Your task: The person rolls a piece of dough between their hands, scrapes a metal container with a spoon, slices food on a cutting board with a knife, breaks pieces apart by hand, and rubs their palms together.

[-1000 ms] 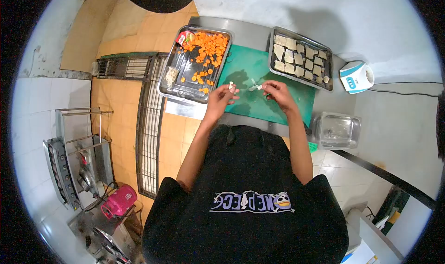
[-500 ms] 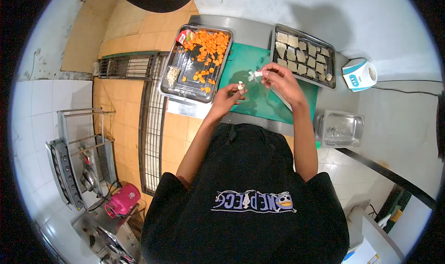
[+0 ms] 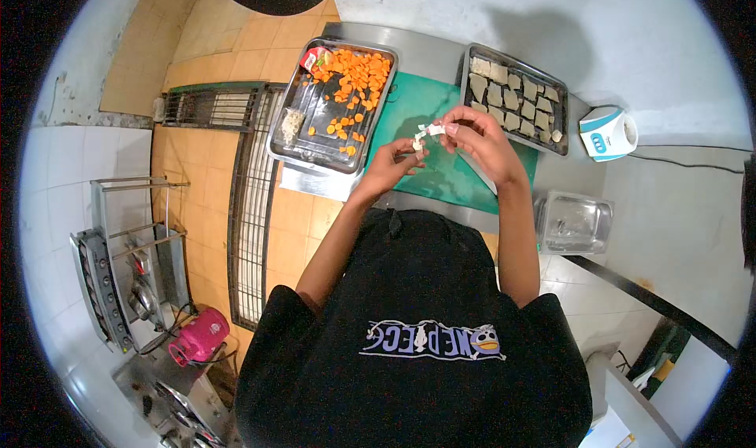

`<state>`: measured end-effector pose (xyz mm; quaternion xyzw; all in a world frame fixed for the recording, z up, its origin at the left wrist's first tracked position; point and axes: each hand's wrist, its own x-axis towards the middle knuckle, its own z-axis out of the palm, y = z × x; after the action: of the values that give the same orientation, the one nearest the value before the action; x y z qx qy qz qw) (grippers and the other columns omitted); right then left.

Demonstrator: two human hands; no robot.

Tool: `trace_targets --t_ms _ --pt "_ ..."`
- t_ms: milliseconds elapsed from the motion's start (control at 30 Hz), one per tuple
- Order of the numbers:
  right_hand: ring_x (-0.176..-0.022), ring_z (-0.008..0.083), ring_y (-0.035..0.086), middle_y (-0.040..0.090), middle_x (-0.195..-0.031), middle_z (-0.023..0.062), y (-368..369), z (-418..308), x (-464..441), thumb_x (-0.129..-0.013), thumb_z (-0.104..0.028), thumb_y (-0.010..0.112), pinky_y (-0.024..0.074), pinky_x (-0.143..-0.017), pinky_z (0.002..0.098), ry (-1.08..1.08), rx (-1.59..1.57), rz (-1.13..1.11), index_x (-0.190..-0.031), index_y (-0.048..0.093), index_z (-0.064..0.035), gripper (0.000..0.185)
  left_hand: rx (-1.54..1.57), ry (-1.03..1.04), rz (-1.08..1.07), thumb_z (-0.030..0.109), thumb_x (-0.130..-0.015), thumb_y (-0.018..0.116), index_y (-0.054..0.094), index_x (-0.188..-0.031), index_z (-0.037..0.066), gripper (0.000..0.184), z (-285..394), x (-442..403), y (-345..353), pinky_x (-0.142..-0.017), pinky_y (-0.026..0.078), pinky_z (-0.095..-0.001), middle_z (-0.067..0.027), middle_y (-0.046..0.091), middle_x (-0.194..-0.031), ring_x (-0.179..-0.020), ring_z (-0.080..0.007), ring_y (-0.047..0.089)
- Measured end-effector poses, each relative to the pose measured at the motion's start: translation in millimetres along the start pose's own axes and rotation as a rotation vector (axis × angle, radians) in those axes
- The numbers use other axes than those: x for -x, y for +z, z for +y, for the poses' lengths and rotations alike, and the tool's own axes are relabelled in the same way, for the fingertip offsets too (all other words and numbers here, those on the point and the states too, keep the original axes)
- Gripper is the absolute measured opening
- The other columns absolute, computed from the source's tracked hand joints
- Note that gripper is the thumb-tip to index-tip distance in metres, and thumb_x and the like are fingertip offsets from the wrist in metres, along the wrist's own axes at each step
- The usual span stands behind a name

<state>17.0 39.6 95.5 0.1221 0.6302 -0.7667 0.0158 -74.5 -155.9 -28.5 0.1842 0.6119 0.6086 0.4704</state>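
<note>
Over the green cutting board (image 3: 441, 180), my left hand (image 3: 394, 165) pinches a small pale piece (image 3: 417, 144) in its fingertips. My right hand (image 3: 477, 137) grips a small white strip (image 3: 435, 130) between thumb and fingers, close beside the left fingertips. What the pieces are is too small to tell. A knife blade (image 3: 477, 171) lies on the board, partly under my right hand. Left of the board, a metal tray (image 3: 315, 121) holds orange carrot slices (image 3: 354, 74), a red packet (image 3: 313, 58) and a small pale heap (image 3: 292, 123).
At the back right, a dark tray (image 3: 516, 137) bears rows of flat pale pieces (image 3: 510, 99). A white and blue kitchen scale (image 3: 607, 134) and a clear container (image 3: 577, 224) stand farther right. On the lower left are a pink gas cylinder (image 3: 200, 336) and a stove (image 3: 101, 290).
Both hands have come closer together, the left moving right. The right hand has risen slightly, and the knife blade beneath it now shows more. Each hand still pinches its small pale piece.
</note>
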Motion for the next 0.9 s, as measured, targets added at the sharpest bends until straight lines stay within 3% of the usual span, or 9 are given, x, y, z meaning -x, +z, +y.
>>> trace_targets --t_ms 167,333,433,533,600,900 --pt "-0.077 0.0108 0.056 0.064 -0.085 0.0019 1.3 12.4 8.6 -0.096 -0.020 0.063 0.0465 -0.074 0.0274 -0.004 0.075 -0.012 -0.100 0.067 -0.0010 0.020 0.006 0.013 0.010 0.018 -0.102 0.061 0.058 -0.131 0.000 0.034 2.4 0.0 0.8 -0.085 0.057 -0.0334 -0.0084 0.068 -0.119 -0.102 -0.0216 0.070" --pt "-0.079 0.0101 0.057 0.065 -0.086 0.0009 4.2 26.8 19.9 -0.095 -0.022 0.064 0.0465 -0.075 0.0267 0.030 0.140 -0.047 -0.101 0.067 -0.0017 0.021 0.255 -0.029 0.083 0.031 -0.107 0.049 0.059 -0.127 -0.001 0.039 8.0 2.1 2.3 -0.082 0.056 -0.0327 -0.0095 0.069 -0.117 -0.098 -0.0187 0.070" --pt "-0.083 0.0098 0.058 0.066 -0.092 0.0017 7.0 33.2 25.3 -0.096 -0.021 0.065 0.0470 -0.077 0.0261 0.043 0.096 -0.092 -0.100 0.067 -0.0016 0.020 0.217 -0.014 0.072 0.037 -0.108 0.046 0.059 -0.127 0.000 0.044 14.9 3.2 4.4 -0.082 0.056 -0.0332 -0.0103 0.070 -0.116 -0.097 -0.0186 0.069" --pt "-0.088 0.0117 0.059 0.066 -0.096 0.0039 17.3 33.6 28.6 -0.095 -0.012 0.065 0.0491 -0.082 0.0285 0.086 0.028 -0.099 -0.100 0.066 0.0000 0.013 0.197 -0.036 0.088 0.037 -0.107 0.048 0.061 -0.125 0.000 0.043 21.0 5.1 5.5 -0.082 0.056 -0.0329 -0.0104 0.071 -0.114 -0.097 -0.0176 0.069" --pt "-0.095 0.0123 0.061 0.066 -0.100 0.0029 23.1 38.0 30.4 -0.094 -0.008 0.065 0.0500 -0.089 0.0297 0.001 0.038 -0.123 -0.100 0.066 -0.0002 0.010 0.191 -0.039 0.096 0.037 -0.107 0.050 0.062 -0.124 0.000 0.043 18.3 3.8 5.9 -0.082 0.056 -0.0326 -0.0099 0.071 -0.113 -0.096 -0.0172 0.069" --pt "-0.095 0.0104 0.062 0.067 -0.098 0.0025 37.8 42.6 29.9 -0.098 -0.011 0.064 0.0504 -0.088 0.0287 -0.175 0.297 -0.253 -0.100 0.065 -0.0003 0.011 0.119 0.010 0.118 0.031 -0.102 0.062 0.068 -0.112 0.000 0.033 18.4 5.4 5.1 -0.077 0.055 -0.0301 -0.0084 0.072 -0.108 -0.092 -0.0127 0.067"
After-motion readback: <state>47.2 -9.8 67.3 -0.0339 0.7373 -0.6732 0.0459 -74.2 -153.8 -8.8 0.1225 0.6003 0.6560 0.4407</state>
